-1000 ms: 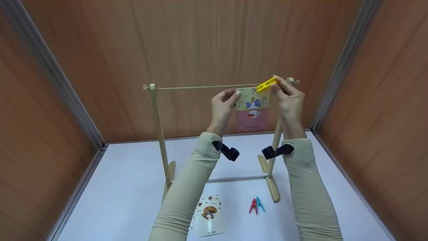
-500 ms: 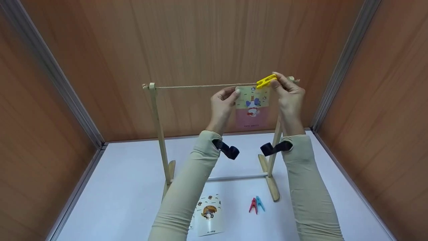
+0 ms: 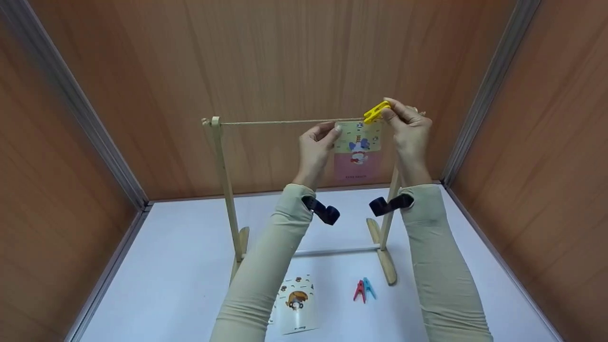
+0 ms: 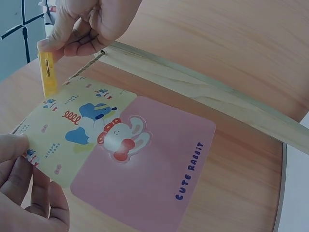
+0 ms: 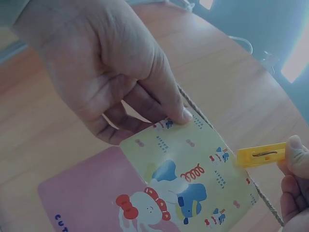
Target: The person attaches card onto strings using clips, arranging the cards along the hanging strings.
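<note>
A yellow and pink card (image 4: 159,164) printed "CUTE RABBIT" hangs against the rope (image 3: 266,123) of a wooden stand. My left hand (image 3: 316,149) pinches its upper left corner between thumb and fingers. At the card's top edge, toward its right end, sits a yellow clothespin (image 5: 260,155), pinched at its tail by the thumb and fingers of my right hand (image 3: 409,135). In the right wrist view the clothespin's tip meets the card's edge and the rope; whether it bites on both cannot be told.
Below on the white table (image 3: 166,275) lie a red clothespin (image 3: 359,291) and a blue clothespin (image 3: 369,288), side by side. A brown-printed card (image 3: 298,306) lies left of them, partly over another. The stand's left post (image 3: 227,190) rises beside my left arm; wood panels enclose the table.
The right hand and yellow clothespin have risen slightly, and the clothespin has tilted more steeply over the card's top edge. The left hand keeps its pinch on the card, which has lifted slightly.
</note>
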{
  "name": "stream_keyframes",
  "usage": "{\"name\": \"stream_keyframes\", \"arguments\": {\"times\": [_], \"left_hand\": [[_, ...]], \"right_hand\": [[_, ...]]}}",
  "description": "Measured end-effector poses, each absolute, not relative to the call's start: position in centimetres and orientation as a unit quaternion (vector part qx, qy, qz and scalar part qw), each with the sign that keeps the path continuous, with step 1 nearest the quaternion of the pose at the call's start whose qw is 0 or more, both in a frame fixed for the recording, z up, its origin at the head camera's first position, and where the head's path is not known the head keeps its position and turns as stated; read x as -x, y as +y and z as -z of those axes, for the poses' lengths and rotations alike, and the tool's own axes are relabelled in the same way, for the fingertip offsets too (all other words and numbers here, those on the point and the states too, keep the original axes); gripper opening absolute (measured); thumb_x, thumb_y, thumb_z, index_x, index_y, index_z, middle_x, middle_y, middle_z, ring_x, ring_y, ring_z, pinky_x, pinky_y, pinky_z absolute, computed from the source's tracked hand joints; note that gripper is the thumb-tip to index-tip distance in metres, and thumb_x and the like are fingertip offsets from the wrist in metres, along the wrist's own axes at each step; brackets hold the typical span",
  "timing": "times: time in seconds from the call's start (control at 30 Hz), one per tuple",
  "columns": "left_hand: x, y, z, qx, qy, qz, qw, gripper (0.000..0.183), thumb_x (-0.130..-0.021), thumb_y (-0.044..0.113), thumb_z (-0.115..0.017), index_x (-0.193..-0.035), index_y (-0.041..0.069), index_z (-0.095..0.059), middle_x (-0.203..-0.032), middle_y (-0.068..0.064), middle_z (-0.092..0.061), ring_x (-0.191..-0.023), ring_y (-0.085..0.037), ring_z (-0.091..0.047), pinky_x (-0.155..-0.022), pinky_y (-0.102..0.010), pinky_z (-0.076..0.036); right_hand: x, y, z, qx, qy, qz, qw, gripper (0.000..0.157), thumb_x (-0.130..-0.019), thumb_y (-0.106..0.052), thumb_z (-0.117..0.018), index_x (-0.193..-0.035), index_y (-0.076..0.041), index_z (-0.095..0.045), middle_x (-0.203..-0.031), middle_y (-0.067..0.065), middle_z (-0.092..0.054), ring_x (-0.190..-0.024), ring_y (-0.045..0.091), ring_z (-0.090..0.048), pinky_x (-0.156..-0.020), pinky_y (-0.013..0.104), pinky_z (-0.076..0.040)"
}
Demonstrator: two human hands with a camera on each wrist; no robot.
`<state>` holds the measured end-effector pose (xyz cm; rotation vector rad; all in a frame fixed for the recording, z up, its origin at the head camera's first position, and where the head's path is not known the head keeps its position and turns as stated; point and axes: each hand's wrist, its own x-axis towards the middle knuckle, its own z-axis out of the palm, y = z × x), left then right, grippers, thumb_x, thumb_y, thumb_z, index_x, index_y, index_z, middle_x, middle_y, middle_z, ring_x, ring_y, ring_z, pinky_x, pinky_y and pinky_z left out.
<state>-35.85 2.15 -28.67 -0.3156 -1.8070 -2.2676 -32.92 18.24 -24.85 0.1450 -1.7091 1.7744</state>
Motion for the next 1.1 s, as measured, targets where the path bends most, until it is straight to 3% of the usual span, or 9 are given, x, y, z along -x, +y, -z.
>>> {"name": "stream_keyframes", "arguments": {"times": [0.27, 0.53, 0.77, 1.1], "left_hand": [[35.87, 2.12, 28.83, 0.103, -0.622, 0.769, 0.107, 0.027, -0.092, 0.011, -0.064, -0.115, -0.002, -0.065, -0.107, -0.011, -0.067, -0.090, -0.009, -0.059, -0.074, -0.019, -0.047], [35.93, 2.21, 29.01, 0.102, -0.627, 0.765, 0.105, 0.028, -0.092, 0.013, -0.065, -0.115, -0.001, -0.065, -0.106, -0.011, -0.066, -0.090, -0.010, -0.059, -0.076, -0.019, -0.048], [35.98, 2.26, 29.23, 0.100, -0.615, 0.776, 0.103, 0.026, -0.090, 0.011, -0.066, -0.112, -0.003, -0.066, -0.103, -0.010, -0.067, -0.090, -0.011, -0.059, -0.076, -0.020, -0.048], [35.73, 2.14, 29.21, 0.112, -0.611, 0.778, 0.095, 0.026, -0.091, 0.009, -0.064, -0.115, -0.002, -0.065, -0.110, -0.014, -0.067, -0.097, -0.016, -0.062, -0.087, -0.026, -0.051]], "right_hand": [[33.17, 17.95, 25.17, -0.066, -0.665, -0.666, 0.332, 0.031, -0.088, -0.013, -0.063, -0.116, -0.001, -0.068, -0.094, -0.007, -0.062, -0.093, 0.009, -0.056, -0.085, 0.018, -0.052], [33.49, 17.88, 25.26, -0.067, -0.675, -0.650, 0.342, 0.029, -0.086, -0.008, -0.067, -0.113, 0.003, -0.069, -0.087, -0.012, -0.061, -0.086, 0.003, -0.058, -0.078, 0.014, -0.052], [33.37, 17.96, 25.40, -0.079, -0.685, -0.643, 0.333, 0.028, -0.087, -0.009, -0.066, -0.112, 0.002, -0.069, -0.091, -0.008, -0.062, -0.088, 0.006, -0.059, -0.080, 0.015, -0.052], [33.22, 18.01, 25.52, -0.083, -0.704, -0.632, 0.312, 0.029, -0.088, -0.010, -0.065, -0.114, 0.000, -0.069, -0.099, 0.002, -0.062, -0.091, 0.005, -0.059, -0.080, 0.014, -0.052]]}}
